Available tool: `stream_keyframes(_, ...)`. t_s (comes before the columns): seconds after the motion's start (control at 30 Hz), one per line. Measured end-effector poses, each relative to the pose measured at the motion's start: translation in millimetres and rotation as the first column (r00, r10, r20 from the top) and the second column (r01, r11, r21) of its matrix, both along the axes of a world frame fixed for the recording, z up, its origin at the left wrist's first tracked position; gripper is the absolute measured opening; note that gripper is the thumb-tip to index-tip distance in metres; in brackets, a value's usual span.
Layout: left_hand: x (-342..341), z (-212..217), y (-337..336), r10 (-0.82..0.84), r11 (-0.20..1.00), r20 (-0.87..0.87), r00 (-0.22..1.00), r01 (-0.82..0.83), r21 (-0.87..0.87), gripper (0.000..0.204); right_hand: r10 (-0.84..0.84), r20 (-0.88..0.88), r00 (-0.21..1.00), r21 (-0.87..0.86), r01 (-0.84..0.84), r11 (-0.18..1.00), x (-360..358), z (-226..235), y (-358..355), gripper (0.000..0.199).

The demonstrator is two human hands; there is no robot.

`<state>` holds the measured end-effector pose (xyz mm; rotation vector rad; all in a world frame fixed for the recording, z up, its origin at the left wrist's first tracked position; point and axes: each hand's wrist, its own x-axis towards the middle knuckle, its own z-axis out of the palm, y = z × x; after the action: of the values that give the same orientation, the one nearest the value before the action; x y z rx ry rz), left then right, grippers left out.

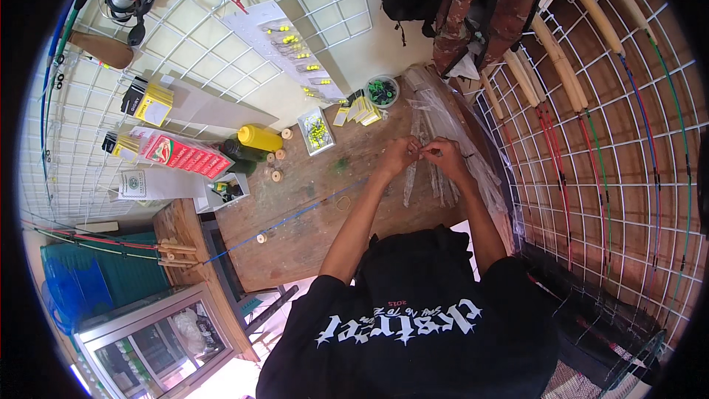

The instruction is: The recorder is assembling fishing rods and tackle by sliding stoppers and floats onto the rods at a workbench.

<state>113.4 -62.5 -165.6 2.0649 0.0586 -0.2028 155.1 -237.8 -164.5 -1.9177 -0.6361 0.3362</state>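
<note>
Over the right part of the wooden table, my left hand and my right hand meet with bent, pinched fingers. Whatever sits between the fingertips is too small to make out. Beside and beneath the hands lie long strips of clear plastic, running toward the table's right edge. A thin blue fishing rod crosses the table to the left of my hands, with a small tan loop near it.
Farther back are a white tray of yellow-headed pieces, yellow packets and a round tub. A yellow bottle and wooden spools stand left. Fishing rods line the right wire grid.
</note>
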Motion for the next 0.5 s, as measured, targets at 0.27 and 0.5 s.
stream_keyframes(0.27,-2.9,-24.5,6.0,0.127,0.985,-0.054,0.990,-0.133,-0.111,0.017,-0.140,0.169,0.976,0.012,0.140,0.990,-15.2,-9.1,7.1,0.013)
stream_keyframes(0.5,-4.9,-30.0,-9.6,0.331,0.813,-0.238,0.913,-0.404,-0.419,0.019,-0.190,0.252,0.949,0.064,0.180,0.982,-24.4,-14.0,8.6,0.018)
